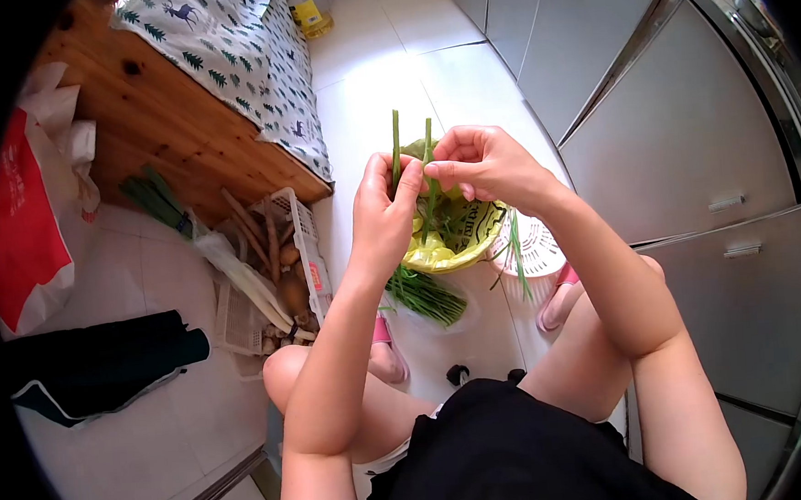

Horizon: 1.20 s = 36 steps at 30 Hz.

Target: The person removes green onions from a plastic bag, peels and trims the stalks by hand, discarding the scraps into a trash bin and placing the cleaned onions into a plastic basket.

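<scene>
Over a bin lined with a yellow bag [456, 263], my two hands are close together. My left hand [387, 205] is closed around a thin green stalk [395, 131], which sticks up above the fingers. Thumb and fingers of my right hand [483, 167] pinch a second green stalk [428, 141] that hangs down toward the bin. Green scraps lie inside the bag. Below it, a bundle of green stalks [429, 296] rests on clear plastic on the floor. A few more stalks [516, 243] lie across a white slotted basket [538, 251] on the right.
Left of me stand a white crate [303, 233] with roots and vegetables, leeks [237, 269], a dark folded cloth [109, 364] and a red-and-white bag [28, 227]. A wooden cabinet [163, 109] is behind them. Metal cupboards [687, 132] line the right side. An oil bottle [313, 17] stands far back.
</scene>
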### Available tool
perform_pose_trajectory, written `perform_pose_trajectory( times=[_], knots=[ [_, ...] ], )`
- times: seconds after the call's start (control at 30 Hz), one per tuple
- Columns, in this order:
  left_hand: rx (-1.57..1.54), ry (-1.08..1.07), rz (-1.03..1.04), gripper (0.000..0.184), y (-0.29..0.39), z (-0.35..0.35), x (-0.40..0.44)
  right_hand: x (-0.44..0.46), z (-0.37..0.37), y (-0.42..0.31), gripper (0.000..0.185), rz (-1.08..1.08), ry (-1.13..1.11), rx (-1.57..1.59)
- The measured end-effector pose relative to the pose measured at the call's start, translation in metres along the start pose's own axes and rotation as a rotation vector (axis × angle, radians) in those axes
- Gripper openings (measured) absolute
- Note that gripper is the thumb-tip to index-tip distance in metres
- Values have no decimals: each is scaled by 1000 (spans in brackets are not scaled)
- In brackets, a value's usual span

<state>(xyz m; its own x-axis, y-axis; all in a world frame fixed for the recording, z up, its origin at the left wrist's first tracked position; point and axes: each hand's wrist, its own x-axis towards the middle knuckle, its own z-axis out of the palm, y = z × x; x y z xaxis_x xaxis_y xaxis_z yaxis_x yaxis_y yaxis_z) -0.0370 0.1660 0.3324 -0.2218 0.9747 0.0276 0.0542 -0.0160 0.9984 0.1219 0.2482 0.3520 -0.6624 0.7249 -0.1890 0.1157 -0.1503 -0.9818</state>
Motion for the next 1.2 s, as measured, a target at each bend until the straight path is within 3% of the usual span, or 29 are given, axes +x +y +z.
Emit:
perform_pose_trajectory(
  times=[0.43, 1.0, 1.2],
  knots=[
    [-296, -59, -203, 18, 7, 1, 0, 7, -9, 4, 14, -82, 132, 81],
    [-314, -33, -213, 16, 11, -10, -1, 16, -35, 4, 17, -182, 357, 186],
    [-369, -4, -199, 16, 10, -13, 0, 9, -29, 1, 17, -56, 290, -30]
  ],
)
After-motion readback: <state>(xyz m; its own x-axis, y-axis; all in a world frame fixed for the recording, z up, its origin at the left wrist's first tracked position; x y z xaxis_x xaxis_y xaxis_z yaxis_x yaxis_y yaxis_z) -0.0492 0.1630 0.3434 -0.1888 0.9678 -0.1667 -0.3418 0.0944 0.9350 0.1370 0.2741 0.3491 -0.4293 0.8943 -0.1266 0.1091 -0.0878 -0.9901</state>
